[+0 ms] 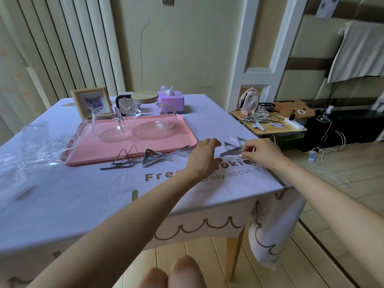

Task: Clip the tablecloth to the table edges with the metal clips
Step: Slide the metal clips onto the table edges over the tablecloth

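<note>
A pale lilac tablecloth [83, 194] with brown lettering covers the table and hangs over its near edge and right corner. Several triangular metal clips lie on it in front of the pink tray: one pair [124, 157] at the left, another [153, 157] in the middle. My right hand [261, 151] pinches a metal clip [230, 151] near the table's right edge. My left hand [204, 154] rests with relaxed fingers on the cloth just left of that clip. One clip [281, 191] sits on the right corner of the table.
The pink tray [182, 129] carries a glass cup [108, 123] and a glass jug [149, 115]. Behind stand a framed picture [90, 100] and a purple tissue box [171, 99]. Clear plastic wrap [33, 142] lies at the left. A small side table [270, 123] with a fan and cables stands to the right.
</note>
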